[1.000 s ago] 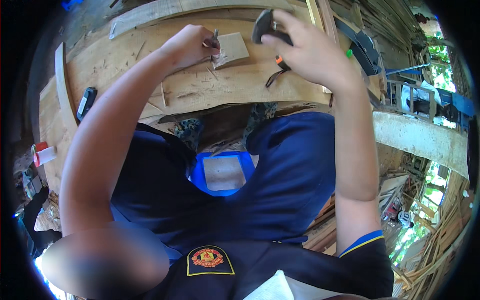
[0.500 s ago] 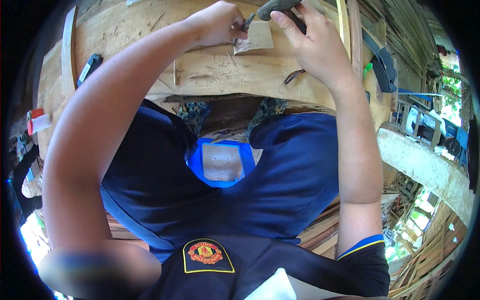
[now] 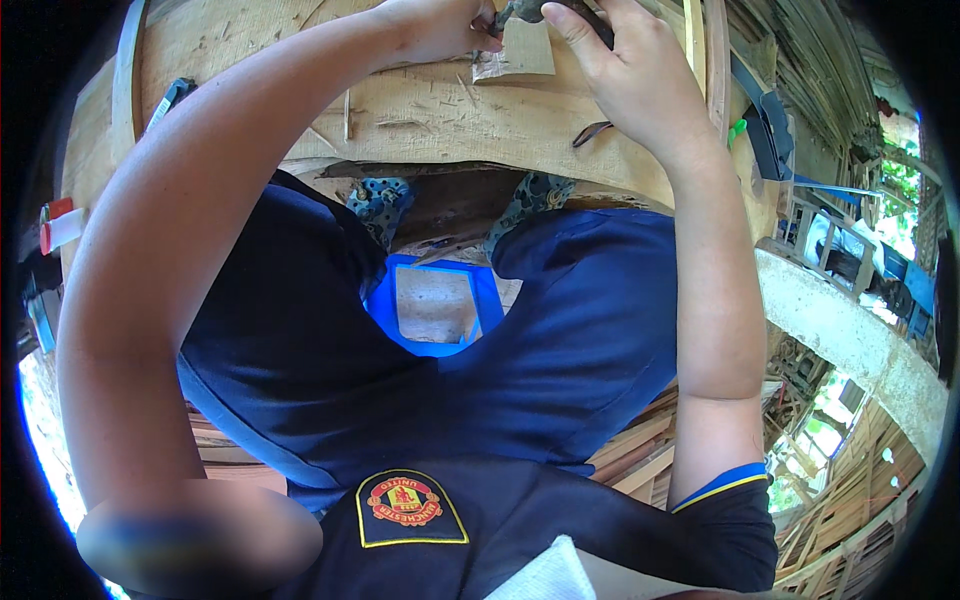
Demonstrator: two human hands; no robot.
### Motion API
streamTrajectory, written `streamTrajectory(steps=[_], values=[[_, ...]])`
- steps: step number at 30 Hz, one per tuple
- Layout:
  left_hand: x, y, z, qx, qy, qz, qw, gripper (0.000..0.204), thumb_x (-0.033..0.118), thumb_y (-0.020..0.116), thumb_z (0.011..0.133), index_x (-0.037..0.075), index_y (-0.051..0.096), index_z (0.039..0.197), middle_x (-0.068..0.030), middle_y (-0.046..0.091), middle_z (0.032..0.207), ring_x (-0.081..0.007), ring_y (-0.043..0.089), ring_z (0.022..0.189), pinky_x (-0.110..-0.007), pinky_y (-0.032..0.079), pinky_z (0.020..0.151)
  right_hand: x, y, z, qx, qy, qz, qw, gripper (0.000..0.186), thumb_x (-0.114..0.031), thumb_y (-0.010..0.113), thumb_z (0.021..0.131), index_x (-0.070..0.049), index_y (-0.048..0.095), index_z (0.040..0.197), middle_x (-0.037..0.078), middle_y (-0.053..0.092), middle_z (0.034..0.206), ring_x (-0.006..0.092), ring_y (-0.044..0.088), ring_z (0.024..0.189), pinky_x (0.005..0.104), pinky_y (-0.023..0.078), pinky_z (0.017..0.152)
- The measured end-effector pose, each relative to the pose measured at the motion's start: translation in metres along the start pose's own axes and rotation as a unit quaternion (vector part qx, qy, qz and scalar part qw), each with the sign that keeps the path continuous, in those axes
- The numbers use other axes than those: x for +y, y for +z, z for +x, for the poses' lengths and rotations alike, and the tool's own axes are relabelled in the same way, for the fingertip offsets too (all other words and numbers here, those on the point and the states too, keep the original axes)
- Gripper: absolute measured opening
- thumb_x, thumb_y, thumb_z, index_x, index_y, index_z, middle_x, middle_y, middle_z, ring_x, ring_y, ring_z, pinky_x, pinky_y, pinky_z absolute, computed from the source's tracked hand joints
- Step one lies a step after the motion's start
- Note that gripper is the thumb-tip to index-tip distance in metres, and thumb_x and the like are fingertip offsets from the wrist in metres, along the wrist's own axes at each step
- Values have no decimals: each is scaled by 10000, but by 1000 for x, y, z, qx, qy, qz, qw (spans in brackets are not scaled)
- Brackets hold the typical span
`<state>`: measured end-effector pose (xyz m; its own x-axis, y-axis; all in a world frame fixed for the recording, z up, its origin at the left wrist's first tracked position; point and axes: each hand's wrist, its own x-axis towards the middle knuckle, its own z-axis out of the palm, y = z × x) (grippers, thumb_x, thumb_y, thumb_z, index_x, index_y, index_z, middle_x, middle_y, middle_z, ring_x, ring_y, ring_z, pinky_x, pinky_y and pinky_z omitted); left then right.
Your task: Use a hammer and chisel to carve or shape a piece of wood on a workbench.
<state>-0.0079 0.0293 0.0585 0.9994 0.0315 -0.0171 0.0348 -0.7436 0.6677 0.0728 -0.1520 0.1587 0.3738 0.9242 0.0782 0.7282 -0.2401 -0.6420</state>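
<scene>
At the top edge of the view, my left hand [image 3: 450, 28] is closed, its fingers pinching a short, thin dark piece [image 3: 503, 18] whose kind I cannot make out. My right hand [image 3: 640, 75] wraps round a dark, elongated, rounded object [image 3: 598, 22], partly cut off by the frame. The left end of that object meets or overlaps the thin piece; actual contact is unclear. Below both lies a small flat pale board [image 3: 520, 62] on the large wooden work surface [image 3: 430, 130].
Wood splinters and a dark loop [image 3: 592, 133] lie on the work surface. A dark tool [image 3: 172, 100] is at left, near a red-capped container [image 3: 62, 232]. A blue frame-like thing [image 3: 383, 312] shows between my knees. Wooden strips [image 3: 640, 455] lie behind me.
The rounded object in my right hand has come left and against or over the thin piece. Both hands sit slightly higher in view, and the whole scene has shifted up a little.
</scene>
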Motion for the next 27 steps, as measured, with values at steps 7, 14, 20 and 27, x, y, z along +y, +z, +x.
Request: streamTrajectory(steps=[7,14,20,27], values=[[5,10,1,-2,-64,44,997,229,246,718,820,53,735,943,-196,691,822,-356,665,748,-395,524,697,2,3,1,128,-99,-13,987,307,-297,555,970,1,617,1005,227,649,827,409,634,790,423,490,699],[8,9,-6,-2,-60,19,998,244,254,707,826,55,731,965,-194,696,872,-362,671,839,-412,531,782,-4,-4,-2,169,-32,-152,973,301,-320,550,958,-26,610,940,207,647,725,423,637,691,516,503,581],[-2,11,2,45,-40,-4,998,254,278,713,821,53,735,939,-182,687,814,-354,661,753,-402,525,723,27,25,7,120,-46,-188,974,285,-307,538,966,-34,582,897,192,653,720,408,638,662,521,475,560],[-3,17,10,29,-50,-14,998,244,243,706,828,43,733,964,-183,700,846,-315,683,775,-390,523,732,9,-13,3,288,-139,-161,934,266,-245,555,949,-11,611,835,176,578,565,392,566,508,443,452,472]])
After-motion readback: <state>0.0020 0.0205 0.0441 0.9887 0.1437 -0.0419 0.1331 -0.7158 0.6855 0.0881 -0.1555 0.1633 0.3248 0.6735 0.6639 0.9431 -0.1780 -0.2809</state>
